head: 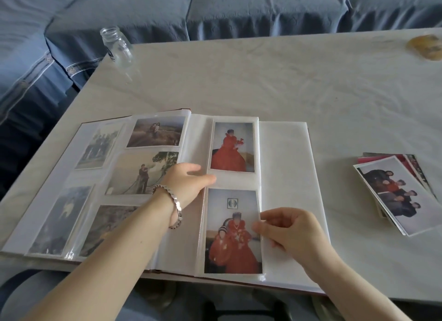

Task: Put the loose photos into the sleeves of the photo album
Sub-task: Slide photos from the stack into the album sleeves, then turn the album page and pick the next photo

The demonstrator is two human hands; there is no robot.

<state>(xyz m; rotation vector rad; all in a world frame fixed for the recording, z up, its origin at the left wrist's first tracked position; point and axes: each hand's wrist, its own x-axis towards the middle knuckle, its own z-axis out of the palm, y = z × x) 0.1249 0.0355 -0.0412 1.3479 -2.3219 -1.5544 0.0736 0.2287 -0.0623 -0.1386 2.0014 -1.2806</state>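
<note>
Red-dress photo [233, 232] sits almost sleeved in the album [287, 165], fingers of the right hand [294, 234] pinching its edge, fingers of the left hand [186, 184] pressed flat; a loose stack [397, 193] awaits on the worktop [263, 81].

A silver, seemingly metal link bracelet [176, 207] rings the left wrist; forearms bare.
</note>
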